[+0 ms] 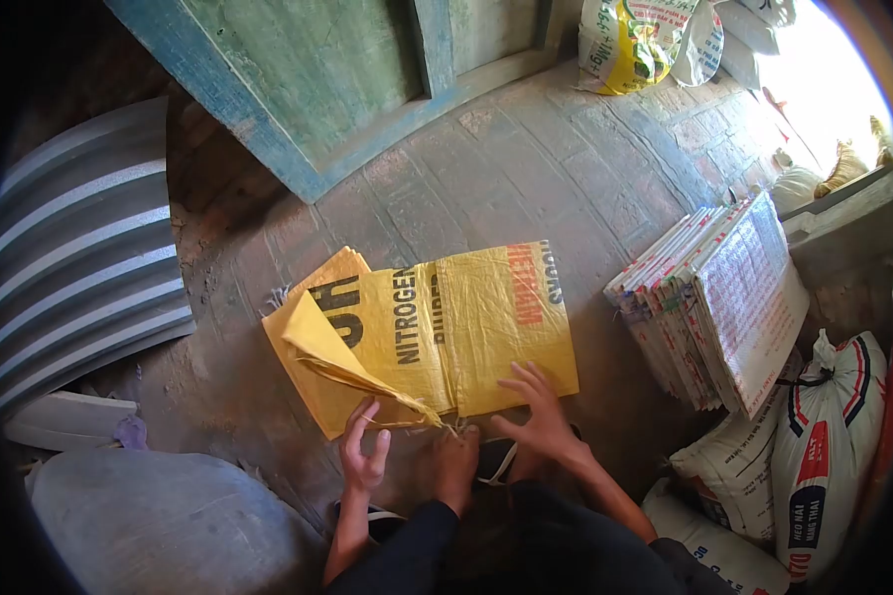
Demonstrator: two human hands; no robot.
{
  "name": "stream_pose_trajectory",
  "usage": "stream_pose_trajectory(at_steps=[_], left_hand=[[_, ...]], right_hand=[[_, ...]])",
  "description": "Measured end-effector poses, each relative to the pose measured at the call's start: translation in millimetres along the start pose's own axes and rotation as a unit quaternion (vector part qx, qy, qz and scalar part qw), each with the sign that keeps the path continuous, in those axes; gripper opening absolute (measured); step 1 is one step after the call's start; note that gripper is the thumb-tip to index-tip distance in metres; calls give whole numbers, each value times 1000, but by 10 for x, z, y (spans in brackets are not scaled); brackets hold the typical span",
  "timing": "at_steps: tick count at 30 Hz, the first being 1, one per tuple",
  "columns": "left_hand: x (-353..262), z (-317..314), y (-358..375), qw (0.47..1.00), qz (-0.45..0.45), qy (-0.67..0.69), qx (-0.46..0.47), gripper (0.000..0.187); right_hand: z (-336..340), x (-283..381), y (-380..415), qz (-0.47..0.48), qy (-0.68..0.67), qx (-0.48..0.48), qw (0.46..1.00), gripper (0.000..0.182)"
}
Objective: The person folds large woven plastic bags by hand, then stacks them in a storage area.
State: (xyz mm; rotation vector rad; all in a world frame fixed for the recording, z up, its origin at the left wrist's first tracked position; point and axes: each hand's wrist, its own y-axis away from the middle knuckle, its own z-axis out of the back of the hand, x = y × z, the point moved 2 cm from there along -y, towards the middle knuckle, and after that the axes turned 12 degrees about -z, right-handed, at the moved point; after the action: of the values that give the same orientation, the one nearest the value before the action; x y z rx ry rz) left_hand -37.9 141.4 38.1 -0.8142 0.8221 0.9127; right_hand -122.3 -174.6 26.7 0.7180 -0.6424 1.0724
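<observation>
A yellow woven sack [496,327] printed with "NITROGEN" lies partly folded on the brick floor in front of my feet. Its left part is turned up in a loose pointed flap, and more yellow sack layers show beneath it. My left hand [364,451] is at the near left edge of the sack, fingers apart and fingertips close to the flap. Fingers spread, my right hand [544,415] hovers at the sack's near right edge. Between the hands, a bare foot [456,466] reaches the near edge, where frayed threads hang.
A stack of folded white sacks [709,297] stands on the right, with full tied sacks [829,446] nearer me. Grey corrugated sheeting [94,253] and a large grey rounded object [174,521] are on the left. A green-blue wooden door [318,89] stands ahead, beside a yellow-white bag [630,45].
</observation>
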Motion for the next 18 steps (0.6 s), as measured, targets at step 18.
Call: stream_pose_trajectory(at_steps=[18], left_hand=[[976, 351, 343, 955, 223, -59, -184, 45]], right_hand=[[95, -568, -74, -121, 27, -145, 982, 49]])
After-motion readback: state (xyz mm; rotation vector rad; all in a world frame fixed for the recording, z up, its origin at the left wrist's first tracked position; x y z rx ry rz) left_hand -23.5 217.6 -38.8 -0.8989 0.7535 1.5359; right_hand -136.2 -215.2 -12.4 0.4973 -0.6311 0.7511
